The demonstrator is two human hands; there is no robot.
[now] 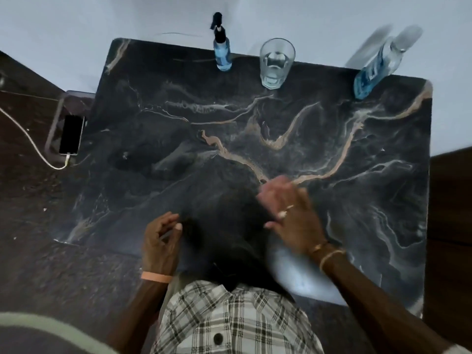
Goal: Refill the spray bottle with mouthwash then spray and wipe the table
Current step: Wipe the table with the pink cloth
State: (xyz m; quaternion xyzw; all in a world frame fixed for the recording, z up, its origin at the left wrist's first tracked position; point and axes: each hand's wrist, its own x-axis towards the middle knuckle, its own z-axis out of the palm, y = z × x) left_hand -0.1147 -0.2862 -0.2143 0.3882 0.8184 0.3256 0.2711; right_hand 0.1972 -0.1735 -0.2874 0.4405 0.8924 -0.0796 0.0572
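A small spray bottle (222, 51) with blue liquid and a black trigger head stands at the back edge of the black marble table (370, 154). The mouthwash bottle (375, 66), part full of blue liquid, stands at the back right corner, blurred. A dark cloth (224, 236) lies on the table near its front edge, between my hands. My left hand (161, 244) has curled fingers and pinches the cloth's left edge. My right hand (291, 215), blurred, rests on the cloth's right edge with fingers mostly straight.
A clear drinking glass (275, 63) stands at the back between the two bottles. To the left of the table, a phone (71, 135) with a white charging cable lies on a lower surface. A pale wall rises behind the table.
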